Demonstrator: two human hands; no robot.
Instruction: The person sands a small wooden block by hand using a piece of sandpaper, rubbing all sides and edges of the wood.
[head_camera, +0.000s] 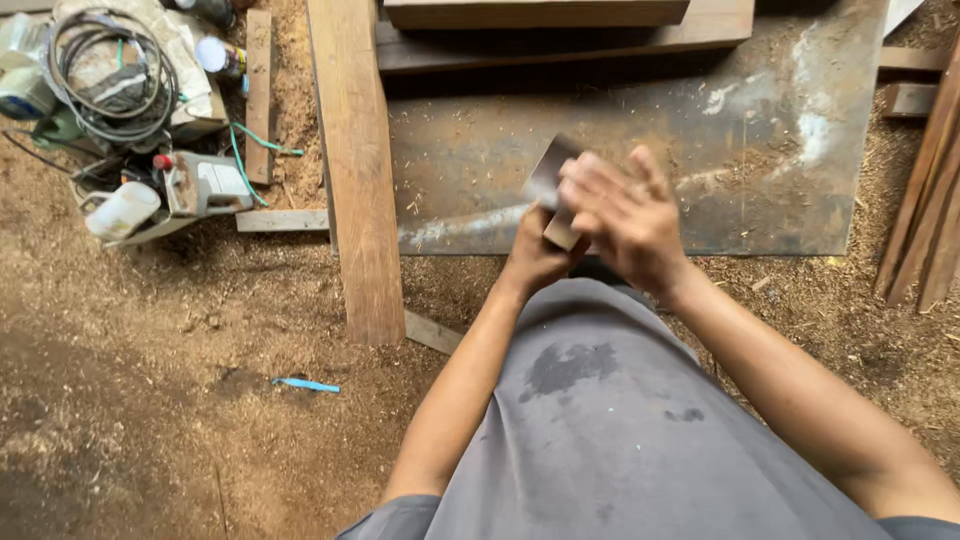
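My left hand grips the lower end of a small flat wooden piece, held tilted in front of my body. My right hand lies flat against the face of that piece with its fingers spread and slightly blurred. Both hands hover above a large rusty metal sheet on the sawdust-covered ground. My grey shirt fills the lower middle of the view.
A long wooden plank lies left of the sheet. More boards lie along its far edge and slats at the right. A power tool, coiled cable and cans sit at the upper left. A blue pen-like thing lies in the sawdust.
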